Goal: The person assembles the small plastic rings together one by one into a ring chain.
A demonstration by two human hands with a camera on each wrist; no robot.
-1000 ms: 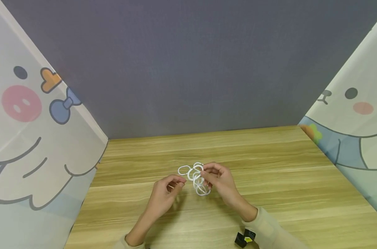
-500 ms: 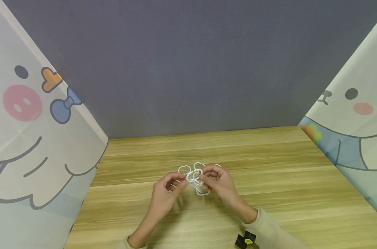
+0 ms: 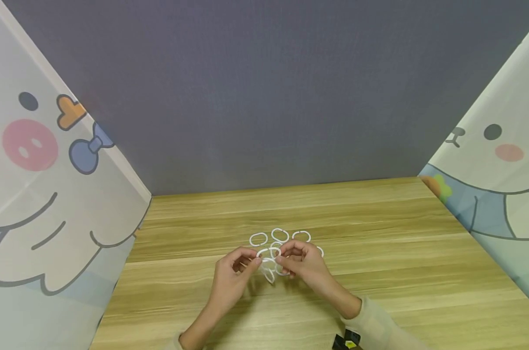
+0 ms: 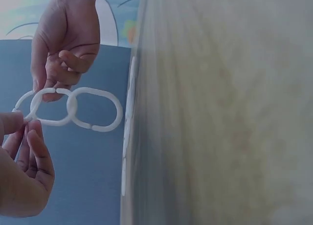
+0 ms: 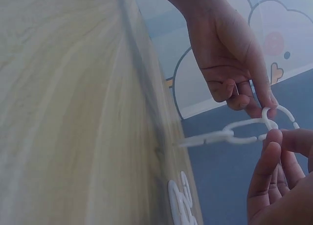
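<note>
White oval plastic links, each with a small gap in its side, are joined in a short chain. Left hand (image 3: 231, 274) and right hand (image 3: 307, 266) pinch the top link (image 3: 268, 250) from either side, thumb against fingertips, above the table. Below it hang two more links, threaded one through another; the lowest link (image 4: 120, 112) dangles free in the left wrist view. In the right wrist view, the middle link (image 5: 239, 122) passes through the pinched one. Fingertips cover parts of the top link.
Several loose white links lie on the wooden table (image 3: 181, 291) behind and beside the hands, including a left link (image 3: 258, 234), a middle link (image 3: 280, 229) and a right link (image 3: 301, 232). A black object (image 3: 346, 339) sits by the right sleeve. Grey and cartoon-printed panels surround the table.
The left hand, earlier apart from the links, now pinches one together with the right hand. The chain has been drawn slightly toward the person, uncovering more loose links on the table.
</note>
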